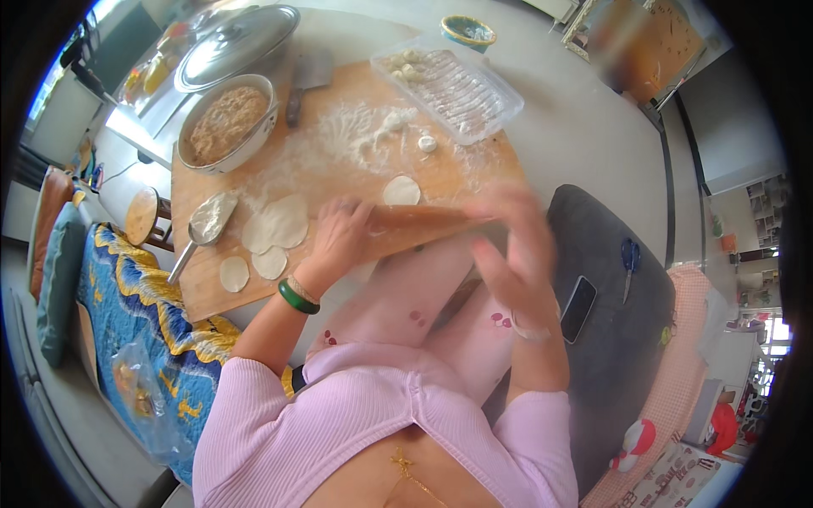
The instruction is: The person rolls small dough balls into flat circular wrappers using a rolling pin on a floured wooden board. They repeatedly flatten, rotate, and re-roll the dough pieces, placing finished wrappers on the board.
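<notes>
My left hand [340,232] lies over the left end of a brown wooden rolling pin [422,217], at the near edge of a floured wooden board [330,171]. My right hand [517,241], blurred, is at the pin's tapered right end with thumb and fingers spread; whether it grips the pin is unclear. Just beyond the pin lies a round dough wrapper [402,190], and farther off a small dough piece [427,144]. Left of my left hand are overlapping dough wrappers [276,222] and a single wrapper [234,274].
A bowl of minced filling [228,124], a cleaver [311,79] and a metal scoop of flour [213,219] are on the board's left. A plastic tray [463,95] of floured pieces sits at its far right. A phone [579,309] and scissors [629,263] lie on the dark seat.
</notes>
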Demonstrator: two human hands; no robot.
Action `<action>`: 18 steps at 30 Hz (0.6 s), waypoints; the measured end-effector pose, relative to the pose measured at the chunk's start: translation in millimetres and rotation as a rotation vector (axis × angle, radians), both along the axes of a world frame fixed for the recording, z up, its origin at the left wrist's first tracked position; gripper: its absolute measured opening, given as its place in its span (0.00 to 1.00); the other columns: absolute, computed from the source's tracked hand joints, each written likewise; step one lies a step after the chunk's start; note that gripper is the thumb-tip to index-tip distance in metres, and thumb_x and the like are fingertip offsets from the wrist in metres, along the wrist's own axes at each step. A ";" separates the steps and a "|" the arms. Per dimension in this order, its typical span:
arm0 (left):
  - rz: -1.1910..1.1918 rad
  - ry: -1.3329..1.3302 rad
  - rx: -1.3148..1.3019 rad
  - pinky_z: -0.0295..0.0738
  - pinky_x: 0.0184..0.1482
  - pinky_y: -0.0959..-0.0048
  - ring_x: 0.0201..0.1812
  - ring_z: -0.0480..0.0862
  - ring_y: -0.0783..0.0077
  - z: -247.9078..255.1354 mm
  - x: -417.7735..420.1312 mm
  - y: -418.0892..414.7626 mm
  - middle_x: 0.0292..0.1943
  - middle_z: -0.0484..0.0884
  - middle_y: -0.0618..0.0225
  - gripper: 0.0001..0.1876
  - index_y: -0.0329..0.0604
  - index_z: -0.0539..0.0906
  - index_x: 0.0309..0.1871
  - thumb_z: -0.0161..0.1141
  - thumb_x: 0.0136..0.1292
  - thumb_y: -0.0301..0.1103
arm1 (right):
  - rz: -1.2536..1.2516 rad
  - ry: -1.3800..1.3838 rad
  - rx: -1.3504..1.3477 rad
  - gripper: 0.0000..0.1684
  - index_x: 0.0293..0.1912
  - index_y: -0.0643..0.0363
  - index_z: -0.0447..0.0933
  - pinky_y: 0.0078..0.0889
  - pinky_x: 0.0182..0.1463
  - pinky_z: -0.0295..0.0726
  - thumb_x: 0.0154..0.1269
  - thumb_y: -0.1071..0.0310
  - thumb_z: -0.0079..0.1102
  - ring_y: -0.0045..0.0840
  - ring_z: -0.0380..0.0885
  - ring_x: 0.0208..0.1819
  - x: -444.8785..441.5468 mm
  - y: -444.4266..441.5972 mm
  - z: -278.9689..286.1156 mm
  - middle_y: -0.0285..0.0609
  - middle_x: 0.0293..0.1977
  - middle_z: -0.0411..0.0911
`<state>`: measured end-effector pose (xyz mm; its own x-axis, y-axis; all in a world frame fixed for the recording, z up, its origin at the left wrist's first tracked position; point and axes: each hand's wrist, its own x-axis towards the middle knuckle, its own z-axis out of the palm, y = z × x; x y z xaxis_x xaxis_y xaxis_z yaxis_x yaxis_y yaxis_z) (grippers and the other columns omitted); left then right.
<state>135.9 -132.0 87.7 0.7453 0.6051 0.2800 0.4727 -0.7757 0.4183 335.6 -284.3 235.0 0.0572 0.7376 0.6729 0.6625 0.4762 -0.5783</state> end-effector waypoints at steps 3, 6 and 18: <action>0.006 0.012 0.007 0.65 0.57 0.54 0.54 0.75 0.51 12.7 8.4 0.6 0.50 0.78 0.59 0.15 0.46 0.78 0.55 0.58 0.64 0.27 | -0.152 -0.260 -0.307 0.24 0.61 0.60 0.73 0.46 0.65 0.67 0.65 0.66 0.59 0.41 0.71 0.59 21.2 34.5 -81.8 0.46 0.57 0.75; 0.045 0.059 0.037 0.66 0.56 0.56 0.53 0.75 0.53 16.5 21.5 4.6 0.48 0.79 0.61 0.14 0.46 0.78 0.54 0.58 0.65 0.28 | -0.239 -0.482 -0.397 0.30 0.66 0.58 0.69 0.50 0.70 0.62 0.68 0.60 0.59 0.41 0.69 0.64 33.4 48.2 -135.9 0.46 0.62 0.73; -0.048 0.276 0.108 0.43 0.78 0.50 0.78 0.55 0.48 -2.1 -5.0 -34.1 0.76 0.54 0.39 0.46 0.37 0.52 0.79 0.59 0.66 0.54 | -0.202 -0.621 -0.469 0.42 0.72 0.56 0.57 0.58 0.76 0.50 0.72 0.36 0.45 0.45 0.59 0.71 40.1 24.3 -165.2 0.48 0.67 0.64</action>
